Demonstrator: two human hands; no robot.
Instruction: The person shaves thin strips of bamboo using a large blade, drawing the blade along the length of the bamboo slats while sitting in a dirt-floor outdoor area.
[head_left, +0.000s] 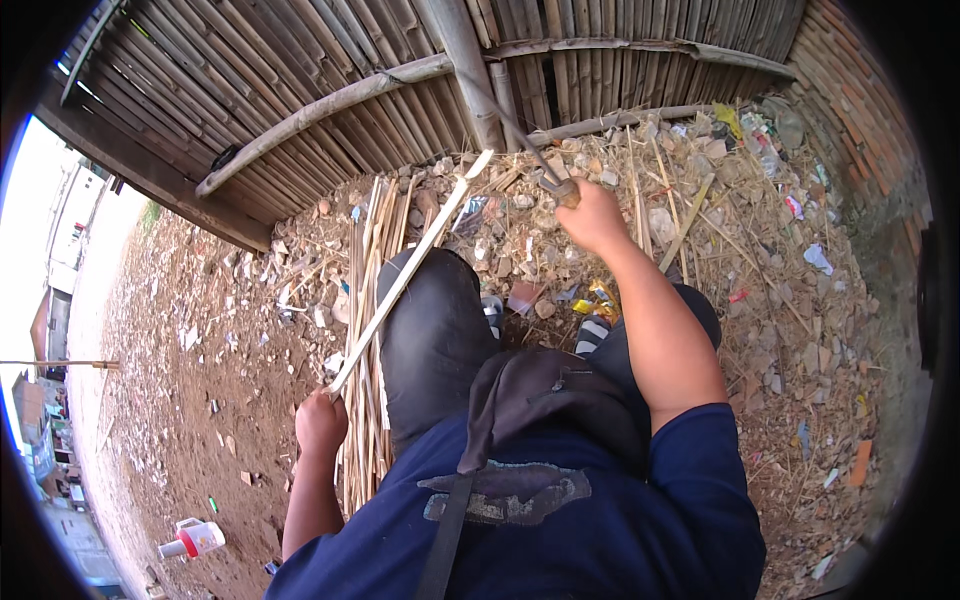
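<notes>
The left hand [320, 422] grips a pale strip [415, 272], slanted over the left leg; the right hand [592, 215] holds a knife [521, 136], apart from it; the pile [361, 425] on the ground [200, 400], toward its fence-side edge, looks perhaps done, this strip unfinished; the knife's tip is hard to make out.

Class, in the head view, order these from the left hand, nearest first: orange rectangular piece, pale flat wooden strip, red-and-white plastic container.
1. Pale flat wooden strip: held in the left hand.
2. Red-and-white plastic container: ground, lower left.
3. Orange rectangular piece: ground, far right.
</notes>
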